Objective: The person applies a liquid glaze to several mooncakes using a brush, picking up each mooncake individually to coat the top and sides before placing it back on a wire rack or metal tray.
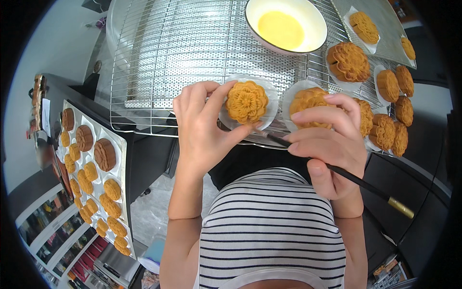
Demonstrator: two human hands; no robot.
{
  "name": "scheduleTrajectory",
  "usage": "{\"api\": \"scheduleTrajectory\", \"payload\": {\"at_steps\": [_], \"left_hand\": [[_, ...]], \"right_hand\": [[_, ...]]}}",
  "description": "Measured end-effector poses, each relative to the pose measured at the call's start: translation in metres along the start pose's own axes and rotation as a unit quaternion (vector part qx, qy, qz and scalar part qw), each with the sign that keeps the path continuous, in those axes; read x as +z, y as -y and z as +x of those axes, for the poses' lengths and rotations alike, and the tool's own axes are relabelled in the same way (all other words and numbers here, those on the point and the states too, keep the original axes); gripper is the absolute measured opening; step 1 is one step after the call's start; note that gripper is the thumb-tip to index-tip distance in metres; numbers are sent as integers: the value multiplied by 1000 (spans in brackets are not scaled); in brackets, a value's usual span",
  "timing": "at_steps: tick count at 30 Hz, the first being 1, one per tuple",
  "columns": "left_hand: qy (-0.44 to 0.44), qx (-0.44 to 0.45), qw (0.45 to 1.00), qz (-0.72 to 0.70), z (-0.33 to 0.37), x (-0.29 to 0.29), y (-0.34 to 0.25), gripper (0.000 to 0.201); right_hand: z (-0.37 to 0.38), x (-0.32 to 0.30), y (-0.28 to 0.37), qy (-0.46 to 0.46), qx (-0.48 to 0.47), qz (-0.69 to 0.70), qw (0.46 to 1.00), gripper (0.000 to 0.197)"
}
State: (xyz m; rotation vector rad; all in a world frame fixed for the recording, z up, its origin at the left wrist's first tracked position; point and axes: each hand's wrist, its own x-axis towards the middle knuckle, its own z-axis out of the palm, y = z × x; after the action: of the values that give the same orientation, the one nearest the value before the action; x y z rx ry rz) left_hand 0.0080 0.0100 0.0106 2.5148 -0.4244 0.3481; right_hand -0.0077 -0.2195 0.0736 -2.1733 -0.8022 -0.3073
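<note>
My left hand [202, 127] pinches the edge of a small white paper liner that carries a golden flower-patterned mooncake [247, 102], holding it at the near edge of a wire cooling rack [192, 48]. My right hand [327, 144] grips a thin dark-handled brush [346, 176] with a gold ferrule; its tip reaches toward the underside of that cake. Just behind my right fingers sits another mooncake [308, 98] on its own liner.
A white bowl of yellow egg wash [285, 26] stands on the rack at the back. Several browned mooncakes [347, 61] lie on liners to the right. A tray [120, 159] with several more cakes sits low at left. My striped shirt fills the bottom.
</note>
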Motion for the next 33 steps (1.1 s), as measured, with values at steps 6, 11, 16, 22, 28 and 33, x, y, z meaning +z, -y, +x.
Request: {"api": "scheduleTrajectory", "payload": {"at_steps": [6,11,16,22,28,33], "left_hand": [[-15,-7,1000,-6,2,1,-3,72],[-35,-4,999,10,-4,5,0,72],[-36,1,999,-4,0,4,0,70],[-30,4,1000,-8,1,1,0,68],[-31,9,999,-21,7,1,1,65],[-20,16,998,-61,7,-4,7,63]], "right_hand": [[13,-11,-10,-78,47,-62,994,30],[28,8,-8,-15,-2,-19,1000,25],[32,8,-19,-139,41,-33,989,14],[31,8,-26,-159,81,-115,977,20],[14,-1,-22,-149,99,40,983,23],[-9,-33,-27,-270,165,19,948,28]]}}
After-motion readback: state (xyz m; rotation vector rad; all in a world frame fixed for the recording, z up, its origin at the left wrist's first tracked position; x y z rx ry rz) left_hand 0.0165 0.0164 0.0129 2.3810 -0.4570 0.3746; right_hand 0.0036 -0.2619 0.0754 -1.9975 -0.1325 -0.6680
